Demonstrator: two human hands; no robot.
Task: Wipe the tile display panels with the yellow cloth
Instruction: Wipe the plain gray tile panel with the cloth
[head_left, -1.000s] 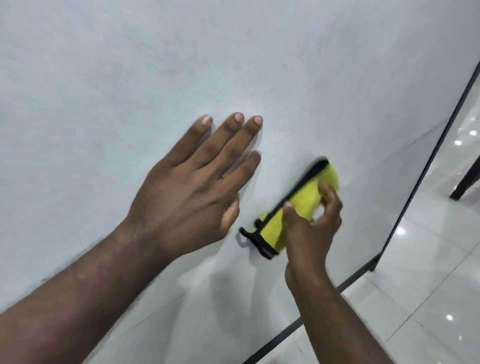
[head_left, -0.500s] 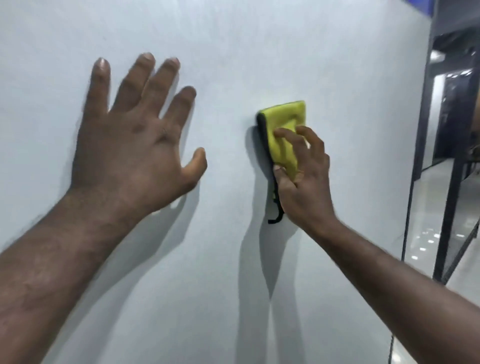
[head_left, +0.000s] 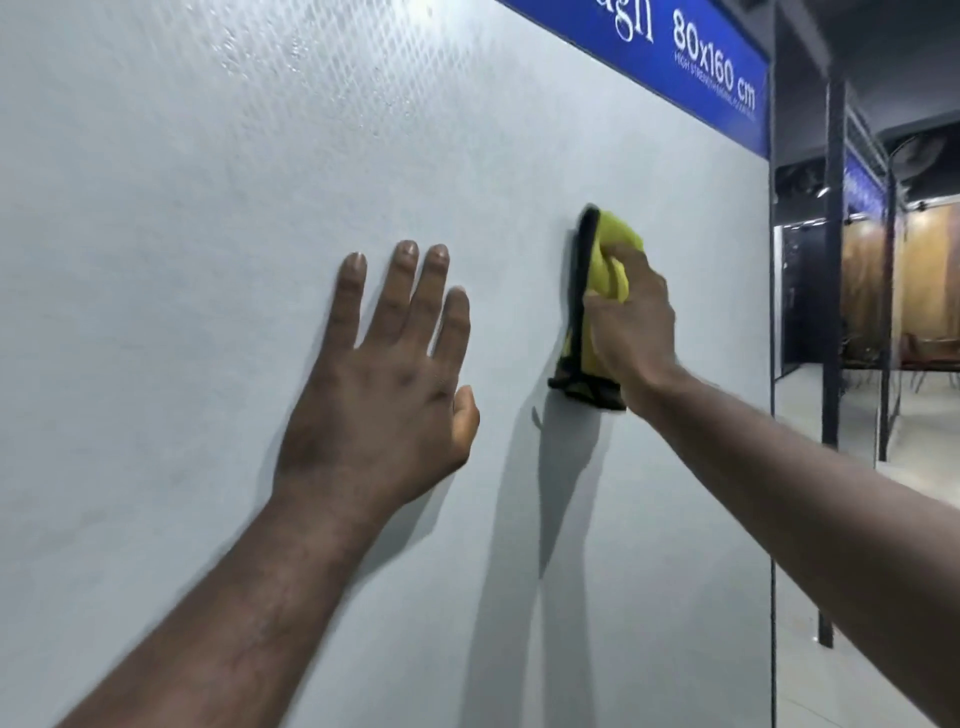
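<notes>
A large pale grey tile display panel (head_left: 208, 208) stands upright and fills most of the view. My right hand (head_left: 631, 327) grips a folded yellow cloth (head_left: 605, 260) with black edging and presses it against the panel right of centre. The cloth's black edge runs down its left side, and a black corner hangs below my palm. My left hand (head_left: 384, 384) lies flat on the panel to the left of the cloth, fingers straight and spread, pointing up.
A blue sign strip (head_left: 691, 57) with white lettering "80x160 cm" caps the panel's top edge. The panel ends at a black frame edge (head_left: 771, 364) on the right. Beyond it stand dark metal posts (head_left: 834, 260), a glossy floor and wooden panels further back.
The view has tilted up from the panel's lower edge to its top sign. My right hand has carried the cloth up the panel. My left hand stays flat on the panel.
</notes>
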